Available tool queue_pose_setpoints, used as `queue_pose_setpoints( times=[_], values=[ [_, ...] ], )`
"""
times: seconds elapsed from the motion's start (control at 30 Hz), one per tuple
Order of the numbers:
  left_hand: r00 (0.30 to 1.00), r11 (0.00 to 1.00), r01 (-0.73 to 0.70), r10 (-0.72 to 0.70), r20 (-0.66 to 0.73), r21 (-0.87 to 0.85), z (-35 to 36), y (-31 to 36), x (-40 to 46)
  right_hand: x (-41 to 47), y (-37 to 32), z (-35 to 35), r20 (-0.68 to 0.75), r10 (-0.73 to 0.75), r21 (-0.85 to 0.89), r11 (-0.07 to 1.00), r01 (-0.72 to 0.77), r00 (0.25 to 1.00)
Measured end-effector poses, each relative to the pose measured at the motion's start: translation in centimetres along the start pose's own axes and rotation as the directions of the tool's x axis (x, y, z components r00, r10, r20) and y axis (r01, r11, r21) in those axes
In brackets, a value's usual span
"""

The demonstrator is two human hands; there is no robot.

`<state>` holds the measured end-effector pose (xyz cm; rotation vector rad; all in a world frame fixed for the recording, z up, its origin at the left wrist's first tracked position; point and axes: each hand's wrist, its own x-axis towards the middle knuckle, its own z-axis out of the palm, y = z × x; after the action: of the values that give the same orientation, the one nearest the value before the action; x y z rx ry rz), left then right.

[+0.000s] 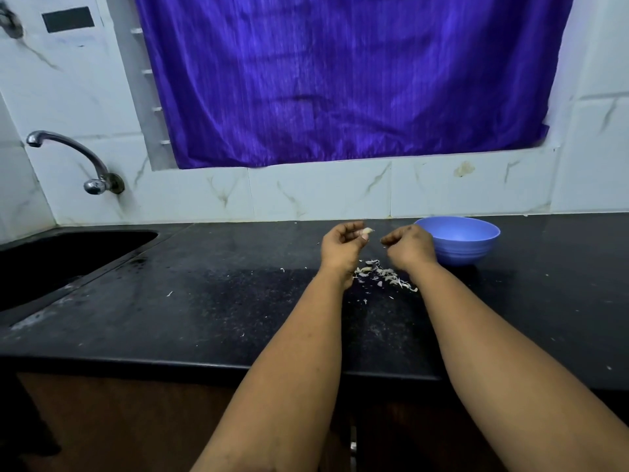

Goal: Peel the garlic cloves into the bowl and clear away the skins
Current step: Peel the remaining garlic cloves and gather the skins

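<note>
The left hand (343,240) pinches a garlic clove (367,230) at its fingertips, held above the black countertop (204,301). The right hand (410,247) sits just beside it, fingers curled; whether it pinches a scrap of skin I cannot tell. Below and between the wrists lies a heap of garlic skins (383,275). Just beyond the right hand's knuckles stands the blue bowl (466,240).
</note>
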<state>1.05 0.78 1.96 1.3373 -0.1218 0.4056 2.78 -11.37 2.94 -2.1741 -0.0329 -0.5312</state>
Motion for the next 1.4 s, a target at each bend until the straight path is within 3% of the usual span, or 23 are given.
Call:
queue_pose_setpoints(
  times=[0.2, 0.37, 0.6, 0.83, 0.93, 1.03, 1.17, 1.4],
  values=[
    [0.998, 0.999, -0.010, 0.012, -0.055, 0.033, 0.0, 0.2, -0.2, 0.1, -0.5, -0.5, -0.180, 0.024, 0.328, 0.944, 0.036, 0.983],
    [0.998, 0.998, -0.008, 0.012, -0.055, 0.066, -0.2, 0.2, -0.2, -0.3, -1.0, 0.0, 0.075, -0.057, 0.566, 0.824, 0.004, 0.996],
    [1.000, 0.999, 0.029, -0.029, 0.000, 0.035, -0.3, 0.7, -0.6, -0.6, -1.1, -0.4, 0.188, -0.057, 0.687, 0.721, -0.089, 0.981],
    [0.978, 0.977, 0.197, -0.191, 0.081, -0.076, -0.7, 1.4, -0.4, -0.6, -1.2, -1.0, 0.382, -0.077, 0.841, 0.442, -0.312, 0.921],
    [0.967, 0.960, 0.248, -0.239, 0.082, -0.129, -0.6, 1.6, -0.4, -0.6, -1.1, -1.1, 0.439, -0.080, 0.834, 0.406, -0.373, 0.895],
    [0.966, 0.956, 0.257, -0.251, 0.059, -0.145, -0.5, 1.6, -0.5, -0.5, -1.0, -0.9, 0.407, -0.062, 0.811, 0.483, -0.329, 0.912],
    [0.987, 0.984, 0.157, -0.158, -0.003, -0.086, -0.3, 1.1, -0.4, -0.6, -1.1, -0.2, 0.253, -0.044, 0.580, 0.806, -0.115, 0.967],
    [1.000, 0.999, -0.007, 0.007, -0.001, -0.045, -0.2, 0.4, -0.1, -0.3, -1.0, 0.0, 0.141, -0.043, 0.537, 0.843, -0.039, 0.989]
  ],
)
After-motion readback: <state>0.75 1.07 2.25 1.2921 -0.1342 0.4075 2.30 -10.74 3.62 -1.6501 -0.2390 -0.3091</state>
